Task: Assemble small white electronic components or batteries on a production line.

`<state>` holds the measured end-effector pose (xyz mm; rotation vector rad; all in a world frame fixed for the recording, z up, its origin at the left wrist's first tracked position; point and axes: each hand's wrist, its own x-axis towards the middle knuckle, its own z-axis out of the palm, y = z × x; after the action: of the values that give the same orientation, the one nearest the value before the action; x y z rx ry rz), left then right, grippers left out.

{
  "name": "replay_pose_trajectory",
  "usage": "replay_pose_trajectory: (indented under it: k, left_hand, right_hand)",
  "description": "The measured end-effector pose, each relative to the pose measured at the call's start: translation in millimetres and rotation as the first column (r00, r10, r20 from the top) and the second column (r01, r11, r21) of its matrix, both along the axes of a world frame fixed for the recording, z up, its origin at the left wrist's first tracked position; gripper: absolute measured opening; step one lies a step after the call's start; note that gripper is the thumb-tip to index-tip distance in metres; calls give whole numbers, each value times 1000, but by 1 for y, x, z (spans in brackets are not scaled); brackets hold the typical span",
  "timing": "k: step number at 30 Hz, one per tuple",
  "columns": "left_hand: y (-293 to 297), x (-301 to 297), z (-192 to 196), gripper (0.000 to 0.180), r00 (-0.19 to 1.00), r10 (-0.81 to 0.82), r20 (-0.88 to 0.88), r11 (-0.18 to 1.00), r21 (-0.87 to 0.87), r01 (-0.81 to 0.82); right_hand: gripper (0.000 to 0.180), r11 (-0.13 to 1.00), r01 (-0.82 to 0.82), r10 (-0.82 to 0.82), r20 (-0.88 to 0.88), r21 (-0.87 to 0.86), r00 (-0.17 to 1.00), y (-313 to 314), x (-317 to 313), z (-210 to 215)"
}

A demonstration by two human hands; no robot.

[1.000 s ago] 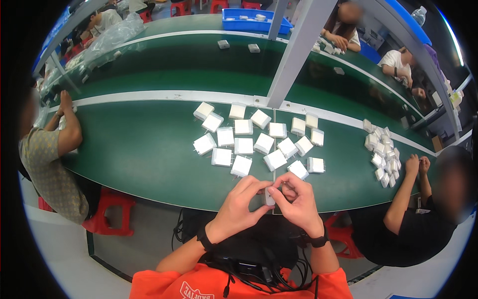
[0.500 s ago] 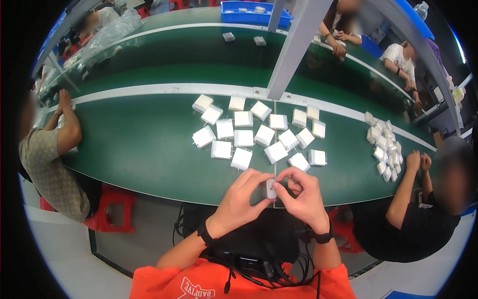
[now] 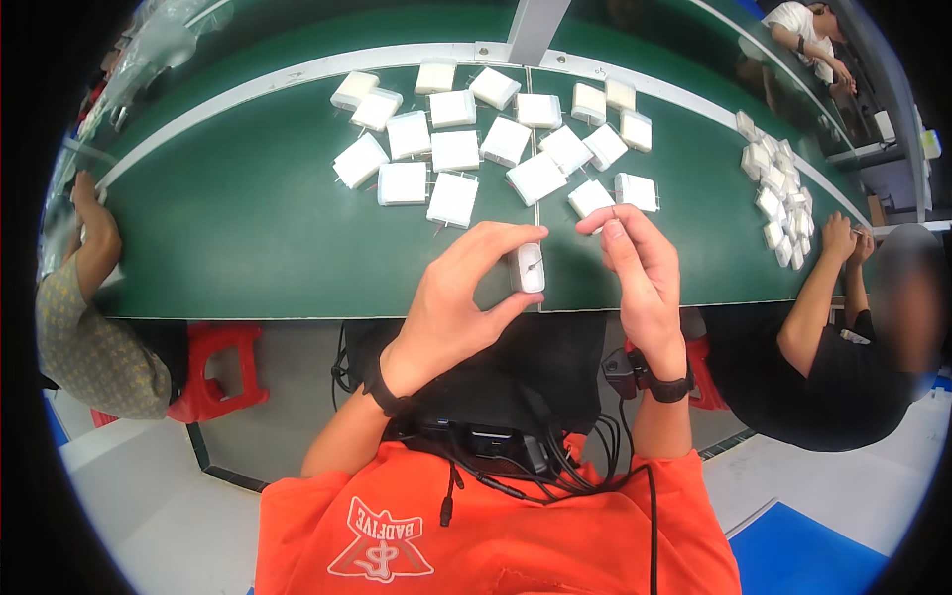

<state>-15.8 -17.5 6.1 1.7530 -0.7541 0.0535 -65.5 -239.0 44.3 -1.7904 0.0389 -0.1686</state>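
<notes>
At the near edge of the green table (image 3: 248,238), just over its lip, the left hand (image 3: 451,283) has a white charger housing (image 3: 533,270) pinched btwn thumb & index finger — index on the far end, thumb on the near end. Its open side faces up, w/ a small dark bit showing inside, too small to ID. Right hand (image 3: 645,268) is just to the right, apart from the housing, thumb & index fingertips close together; can't tell if smth tiny is btwn them.

Farther off, approx. 20 white plug blocks (image 3: 455,151) lie spread out in loose rows, some touching, many w/ thin metal pins sticking out. A thin seam (image 3: 536,213) runs near to far thru the group, & beyond is a pale rail (image 3: 397,64) w/ a grey post (image 3: 538,30) rising from it.

Far right on the same table: a tight pile of white blocks (image 3: 778,203), next to a co-worker in a black top (image 3: 833,397), both hands at the table edge. Far left, another co-worker in a patterned shirt (image 3: 99,347), arm on the table, red stool (image 3: 223,367) alongside. Black cables (image 3: 585,466) hang across the person's orange shirt (image 3: 496,535) — dark bands (image 3: 670,387) on both wrists.
</notes>
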Motion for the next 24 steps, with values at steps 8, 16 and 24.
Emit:
replay_pose_trajectory:
  k: [8, 16, 24]
  left_hand:
    - [2, -1, -3, 57, 998, -52, 25, 999, -2, 53]
    - [3, 0, -3, 53, 992, -50, -117, 999, -6, 50]
    - [2, 0, -3, 53, 996, -54, -76, 998, -13, 53]
  right_hand:
    - [19, 989, -85, 109, 209, -121, 972, 3, 8, -6]
    - [16, 997, -63, 55, 179, 38, 982, 4, -1, -6]
    - [19, 997, -73, 69, 206, 12, 976, 4, 0, -20]
